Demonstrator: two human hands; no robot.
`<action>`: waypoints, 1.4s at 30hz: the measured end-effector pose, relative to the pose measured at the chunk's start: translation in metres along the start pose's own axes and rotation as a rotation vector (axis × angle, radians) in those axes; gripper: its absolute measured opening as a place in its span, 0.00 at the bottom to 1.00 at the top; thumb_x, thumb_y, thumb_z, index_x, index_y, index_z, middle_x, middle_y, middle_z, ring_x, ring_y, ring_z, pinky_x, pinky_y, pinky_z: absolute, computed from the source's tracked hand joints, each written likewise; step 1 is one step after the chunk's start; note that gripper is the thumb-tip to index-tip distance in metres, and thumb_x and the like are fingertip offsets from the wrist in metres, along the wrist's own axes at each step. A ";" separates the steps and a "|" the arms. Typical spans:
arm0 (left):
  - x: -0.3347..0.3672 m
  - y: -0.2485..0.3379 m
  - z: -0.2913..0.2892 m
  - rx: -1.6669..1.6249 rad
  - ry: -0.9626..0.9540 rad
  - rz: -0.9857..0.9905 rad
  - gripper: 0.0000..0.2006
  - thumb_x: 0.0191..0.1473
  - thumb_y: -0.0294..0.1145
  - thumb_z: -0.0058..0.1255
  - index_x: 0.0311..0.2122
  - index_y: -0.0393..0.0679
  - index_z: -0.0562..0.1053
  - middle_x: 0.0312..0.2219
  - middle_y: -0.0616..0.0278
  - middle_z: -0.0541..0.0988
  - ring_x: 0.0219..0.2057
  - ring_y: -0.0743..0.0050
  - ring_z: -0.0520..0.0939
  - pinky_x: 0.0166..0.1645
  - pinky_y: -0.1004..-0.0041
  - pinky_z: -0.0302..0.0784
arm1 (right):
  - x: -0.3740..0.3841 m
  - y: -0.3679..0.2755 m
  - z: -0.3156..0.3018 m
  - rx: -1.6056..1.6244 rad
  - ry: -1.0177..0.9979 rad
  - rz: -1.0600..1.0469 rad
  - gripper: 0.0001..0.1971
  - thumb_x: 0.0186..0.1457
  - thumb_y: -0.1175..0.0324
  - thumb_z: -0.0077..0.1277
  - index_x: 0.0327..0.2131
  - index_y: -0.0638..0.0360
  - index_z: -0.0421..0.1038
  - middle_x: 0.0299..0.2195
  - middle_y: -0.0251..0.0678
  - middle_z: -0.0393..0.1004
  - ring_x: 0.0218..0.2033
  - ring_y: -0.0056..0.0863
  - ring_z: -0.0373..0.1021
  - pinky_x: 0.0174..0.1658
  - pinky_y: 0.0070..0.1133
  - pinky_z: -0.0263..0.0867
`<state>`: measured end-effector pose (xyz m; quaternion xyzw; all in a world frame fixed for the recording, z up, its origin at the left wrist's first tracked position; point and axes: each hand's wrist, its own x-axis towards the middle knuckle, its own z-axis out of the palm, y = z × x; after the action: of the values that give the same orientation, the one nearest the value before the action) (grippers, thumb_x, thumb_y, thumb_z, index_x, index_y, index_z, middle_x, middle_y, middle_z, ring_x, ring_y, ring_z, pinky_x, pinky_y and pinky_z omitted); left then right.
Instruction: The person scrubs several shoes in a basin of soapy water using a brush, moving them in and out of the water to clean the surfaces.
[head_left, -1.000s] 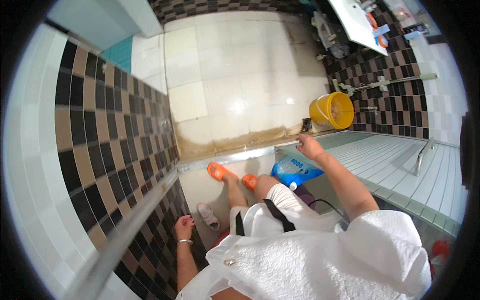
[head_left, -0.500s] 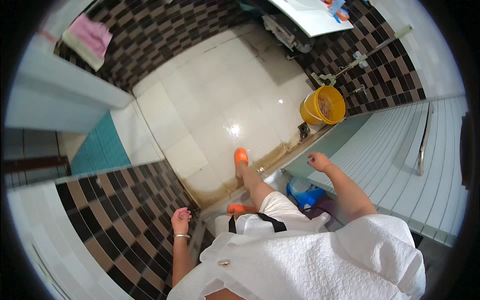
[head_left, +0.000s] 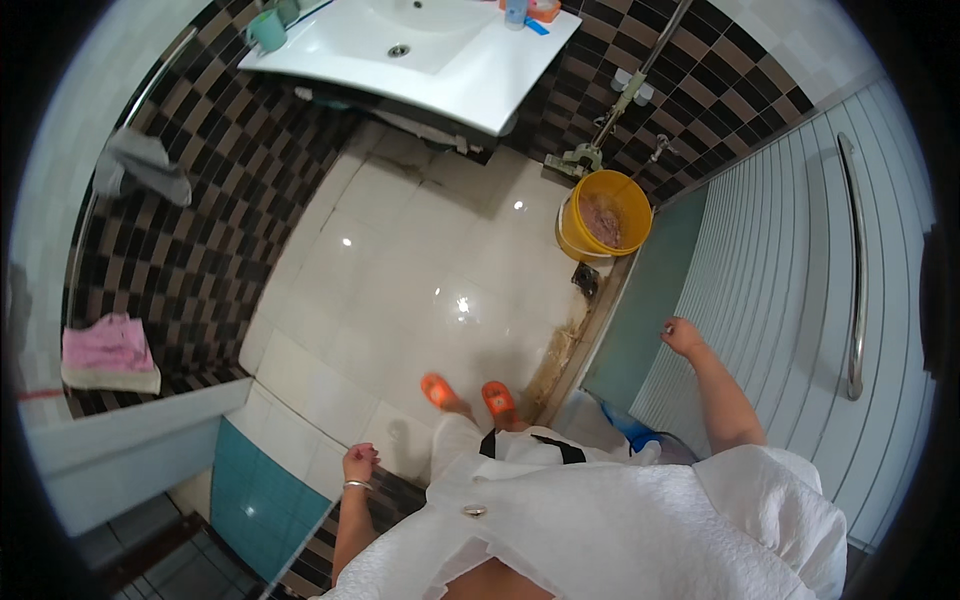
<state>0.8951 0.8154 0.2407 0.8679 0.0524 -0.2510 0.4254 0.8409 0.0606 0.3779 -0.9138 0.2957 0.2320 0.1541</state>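
My left hand [head_left: 361, 462] hangs low at my left side, a silver bracelet [head_left: 357, 485] on its wrist. Its fingers are loosely bent and apart, with nothing in them. On the other side my right hand [head_left: 683, 338] is held out in front of the ribbed white panel door [head_left: 780, 270], not visibly touching it. Those fingers are curled in, and no held thing shows. A yellow bucket [head_left: 574, 232] stands on the floor beyond that hand, with pinkish, wet-looking contents. My feet, in orange slippers [head_left: 438, 391], are side by side on the pale tiles.
A white washbasin [head_left: 480, 85] juts out at the far wall. By the bucket a pole-handled mop [head_left: 578, 160] leans against dark tiles. A dark floor drain [head_left: 586, 281] lies near the raised sill. Pink cloth [head_left: 108, 345] and a grey towel [head_left: 145, 168] are at left.
I have stepped forward into the tiled room, and both feet now stand together. The basin and bucket appear nearer. Both hands stay at my sides, still with nothing visible in them.
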 end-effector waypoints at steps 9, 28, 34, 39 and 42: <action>0.144 0.000 -0.074 0.058 -0.143 0.064 0.03 0.39 0.31 0.49 0.22 0.47 0.69 0.18 0.64 0.71 0.21 0.70 0.73 0.24 0.69 0.67 | 0.072 -0.058 -0.037 -0.045 -0.093 0.191 0.19 0.42 0.67 0.50 0.40 0.63 0.67 0.40 0.47 0.68 0.42 0.42 0.65 0.45 0.28 0.62; 0.352 0.376 -0.095 0.242 -0.085 -0.175 0.09 0.46 0.26 0.45 0.33 0.35 0.70 0.24 0.53 0.76 0.24 0.66 0.78 0.31 0.70 0.76 | 0.439 0.054 -0.150 -0.083 0.409 0.242 0.20 0.46 0.69 0.44 0.44 0.68 0.60 0.44 0.50 0.63 0.45 0.42 0.62 0.46 0.31 0.61; 0.373 0.425 -0.086 0.376 -0.178 -0.216 0.09 0.46 0.28 0.45 0.33 0.36 0.71 0.25 0.53 0.76 0.25 0.66 0.78 0.32 0.70 0.75 | 0.472 0.028 -0.153 0.352 -0.038 0.398 0.18 0.46 0.69 0.43 0.41 0.68 0.64 0.41 0.51 0.66 0.43 0.43 0.64 0.46 0.30 0.60; 0.433 0.448 -0.058 0.411 -0.306 -0.155 0.10 0.45 0.29 0.45 0.33 0.36 0.71 0.25 0.53 0.76 0.26 0.65 0.77 0.33 0.69 0.75 | 0.452 0.033 -0.087 0.494 0.355 0.106 0.13 0.44 0.68 0.43 0.33 0.65 0.69 0.32 0.49 0.71 0.36 0.41 0.68 0.39 0.30 0.64; 0.464 0.464 -0.067 0.463 -0.336 -0.106 0.10 0.45 0.30 0.45 0.33 0.37 0.71 0.26 0.53 0.76 0.27 0.65 0.77 0.33 0.69 0.75 | 0.420 -0.017 -0.075 0.336 0.060 0.149 0.12 0.42 0.69 0.44 0.32 0.64 0.70 0.31 0.48 0.71 0.33 0.40 0.68 0.37 0.30 0.64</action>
<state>1.4654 0.5161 0.3823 0.8841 -0.0321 -0.4186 0.2051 1.1777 -0.1540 0.2273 -0.8573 0.4015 0.1626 0.2782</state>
